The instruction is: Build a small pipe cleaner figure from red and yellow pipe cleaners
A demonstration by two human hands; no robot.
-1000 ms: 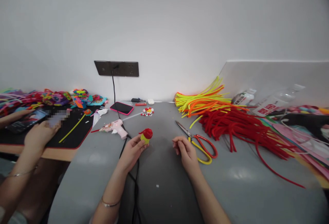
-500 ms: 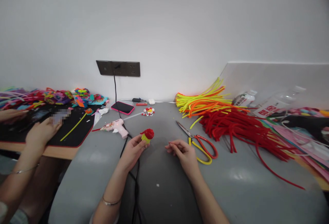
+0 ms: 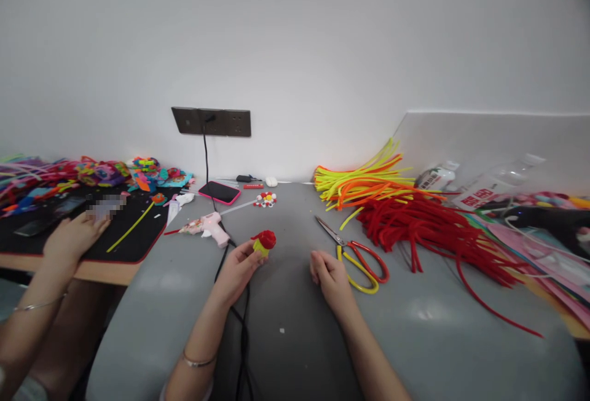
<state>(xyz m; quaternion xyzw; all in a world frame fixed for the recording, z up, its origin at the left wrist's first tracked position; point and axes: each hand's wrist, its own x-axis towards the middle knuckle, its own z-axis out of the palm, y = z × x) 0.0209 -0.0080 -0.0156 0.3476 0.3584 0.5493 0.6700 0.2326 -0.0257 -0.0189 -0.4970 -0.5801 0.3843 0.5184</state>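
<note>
Left of the scissors [image 3: 342, 243], a red-and-yellow craft piece [image 3: 264, 241], probably light, soft and best held by its yellow lower part, is pinched in the left hand [image 3: 237, 271]; the right hand [image 3: 332, 278], beside the scissors, has curled fingers.

The left hand [image 3: 239, 269], just left of the frame's centre line, is bare, with slender fingers. Below it, near the bottom edge, a thin silver-coloured bangle [image 3: 199, 363] rings the left forearm [image 3: 209, 321]; its narrow metal band looks smooth and shiny, with pale glints along the curve. Lower still, a sliver of pale cloth [image 3: 209, 390], perhaps a sleeve edge, shows beside that forearm. The right hand [image 3: 332, 276], right of centre, is bare too, and the slim right forearm [image 3: 369, 346] is uncovered down to the frame's lower edge.
</note>
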